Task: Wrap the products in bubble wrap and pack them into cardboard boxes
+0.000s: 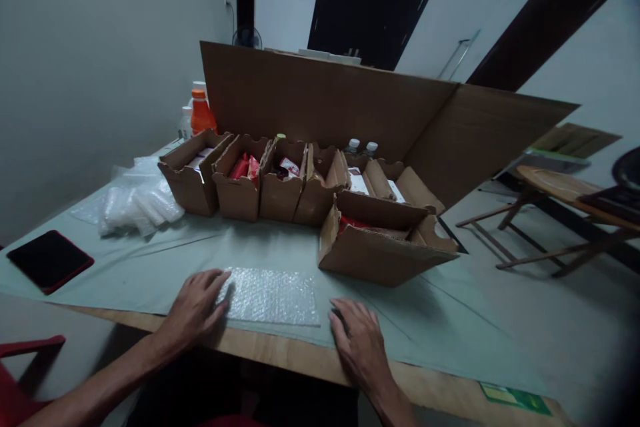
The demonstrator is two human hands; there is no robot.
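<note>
A flat rectangular bubble wrap sheet [273, 296] lies on the pale green table cover near the front edge. My left hand [197, 303] rests at the sheet's left end, its thumb and fingers apart and the fingertips touching the edge. On the other side, a small gap from the sheet, my right hand [359, 341] lies on the cover with loosely curved fingers and nothing visible in it. Beyond the right hand stands a cardboard box [380, 257] with something red inside.
Several open cardboard boxes [237, 197] form a row behind the sheet, backed by a tall cardboard panel [320, 97]. To the left lie a pile of bubble wrap [140, 203] and a dark tablet-like device [50, 260]. An orange bottle [201, 113] stands behind.
</note>
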